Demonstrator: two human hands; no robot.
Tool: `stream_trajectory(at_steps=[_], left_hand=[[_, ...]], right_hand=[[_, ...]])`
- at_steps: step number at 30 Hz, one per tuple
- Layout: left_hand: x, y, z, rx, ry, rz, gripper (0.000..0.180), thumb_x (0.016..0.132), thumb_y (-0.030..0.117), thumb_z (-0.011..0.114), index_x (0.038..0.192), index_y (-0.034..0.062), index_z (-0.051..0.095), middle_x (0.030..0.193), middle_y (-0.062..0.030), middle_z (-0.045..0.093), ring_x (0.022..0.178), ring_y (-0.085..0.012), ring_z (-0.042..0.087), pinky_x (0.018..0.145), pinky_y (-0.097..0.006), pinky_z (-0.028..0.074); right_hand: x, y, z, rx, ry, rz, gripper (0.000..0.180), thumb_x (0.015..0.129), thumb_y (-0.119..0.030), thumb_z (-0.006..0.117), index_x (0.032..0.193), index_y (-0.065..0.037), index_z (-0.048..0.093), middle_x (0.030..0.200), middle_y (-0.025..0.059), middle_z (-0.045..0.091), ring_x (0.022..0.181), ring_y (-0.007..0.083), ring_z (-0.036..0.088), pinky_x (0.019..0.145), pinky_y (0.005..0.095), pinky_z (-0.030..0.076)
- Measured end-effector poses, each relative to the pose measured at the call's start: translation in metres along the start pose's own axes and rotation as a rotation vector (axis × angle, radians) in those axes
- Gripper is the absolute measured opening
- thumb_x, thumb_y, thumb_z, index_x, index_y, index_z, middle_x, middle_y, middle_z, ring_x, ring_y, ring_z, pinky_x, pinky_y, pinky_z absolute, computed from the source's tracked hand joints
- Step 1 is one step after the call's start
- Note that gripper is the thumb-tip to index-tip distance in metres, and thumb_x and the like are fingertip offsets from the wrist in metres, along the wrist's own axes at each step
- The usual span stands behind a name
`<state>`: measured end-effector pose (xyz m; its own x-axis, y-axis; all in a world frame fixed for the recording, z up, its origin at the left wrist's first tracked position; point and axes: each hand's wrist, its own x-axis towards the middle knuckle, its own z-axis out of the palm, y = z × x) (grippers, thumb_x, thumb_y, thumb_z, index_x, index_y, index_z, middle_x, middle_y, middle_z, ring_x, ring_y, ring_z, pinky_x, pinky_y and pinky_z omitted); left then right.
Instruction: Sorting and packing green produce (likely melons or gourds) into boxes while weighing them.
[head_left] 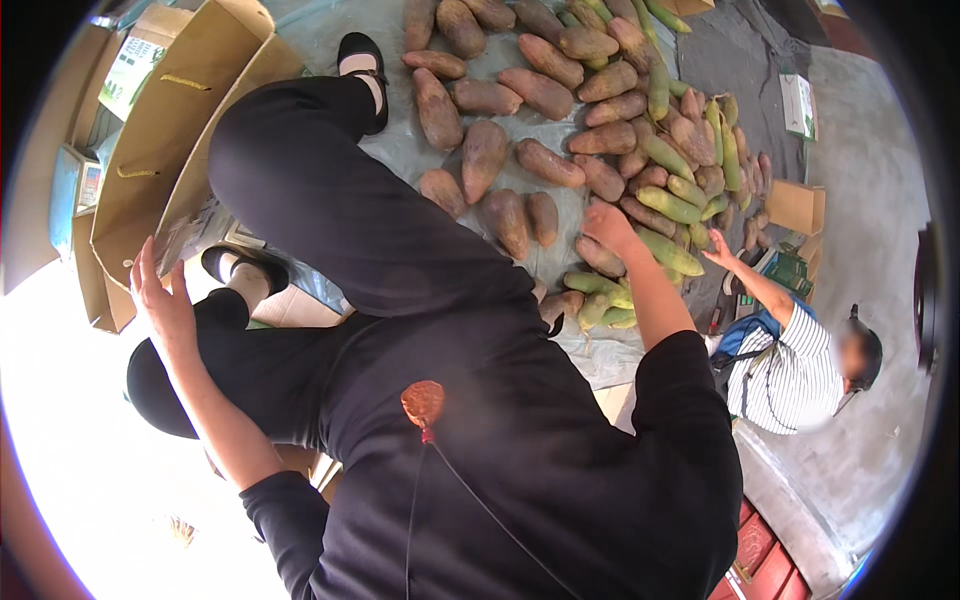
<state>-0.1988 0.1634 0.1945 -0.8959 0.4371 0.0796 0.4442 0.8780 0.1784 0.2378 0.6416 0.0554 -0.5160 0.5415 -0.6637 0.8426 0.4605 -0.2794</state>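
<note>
My left hand [166, 308] is open, fingers apart, beside the near wall of a tall cardboard box [178, 110] on the left; nothing shows in it. My right hand [609, 227] reaches over a pile of root vegetables. Its fingers curl downward just above a reddish-brown root [600, 256], and I cannot make out whether they grip anything. Around it lie green radishes [668, 204] and several thick, soil-dulled reddish-brown roots [550, 163]. The pile is spread on a pale plastic sheet [395, 185] in front of me.
Another person [795, 370] in a striped shirt and dark cap sits at the right, one hand [719, 248] held out at the pile's edge. Small cartons [797, 208] stand behind that hand. My legs [350, 200] lie between the box and the pile.
</note>
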Motion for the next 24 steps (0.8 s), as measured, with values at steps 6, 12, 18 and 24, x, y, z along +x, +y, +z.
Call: stream_trajectory(at_steps=[6,12,18,24], left_hand=[[-0.005,-0.007,-0.002,0.03,0.028,-0.008,0.049,0.082,0.007,0.061,0.129,0.0101,0.047,0.124,-0.0156,0.051,0.119,-0.0338,0.044,0.099,-0.043,0.036],[-0.001,0.009,0.001,-0.008,0.054,-0.001,0.049,0.08,0.005,0.061,0.128,0.0079,0.049,0.122,-0.0164,0.052,0.116,-0.0338,0.047,0.098,-0.041,0.038],[-0.008,0.01,-0.006,-0.023,0.096,-0.036,0.052,0.076,0.002,0.065,0.125,0.0065,0.05,0.122,-0.0146,0.052,0.112,-0.0325,0.049,0.096,-0.04,0.039],[-0.009,0.013,-0.008,0.02,0.104,-0.058,0.055,0.072,0.002,0.067,0.124,0.0079,0.05,0.121,-0.0116,0.053,0.114,-0.0306,0.048,0.098,-0.04,0.038]], right_hand=[[-0.042,0.046,0.04,-0.236,-0.114,0.132,0.039,0.071,-0.02,0.068,0.106,-0.005,0.062,0.098,0.0203,0.063,0.097,0.0346,0.06,0.085,0.0399,0.047],[-0.082,0.103,0.097,-0.551,-0.294,0.352,0.051,0.074,-0.018,0.064,0.123,-0.017,0.049,0.127,0.0127,0.045,0.116,0.0357,0.048,0.093,0.0486,0.044],[-0.096,0.099,0.124,-0.479,-0.216,0.422,0.027,0.088,-0.017,0.051,0.114,-0.015,0.053,0.119,0.0129,0.052,0.112,0.0322,0.054,0.088,0.0441,0.048],[-0.095,0.087,0.135,-0.515,-0.198,0.392,0.025,0.084,-0.013,0.055,0.109,-0.009,0.053,0.113,0.0155,0.056,0.107,0.0334,0.057,0.086,0.0432,0.049]])
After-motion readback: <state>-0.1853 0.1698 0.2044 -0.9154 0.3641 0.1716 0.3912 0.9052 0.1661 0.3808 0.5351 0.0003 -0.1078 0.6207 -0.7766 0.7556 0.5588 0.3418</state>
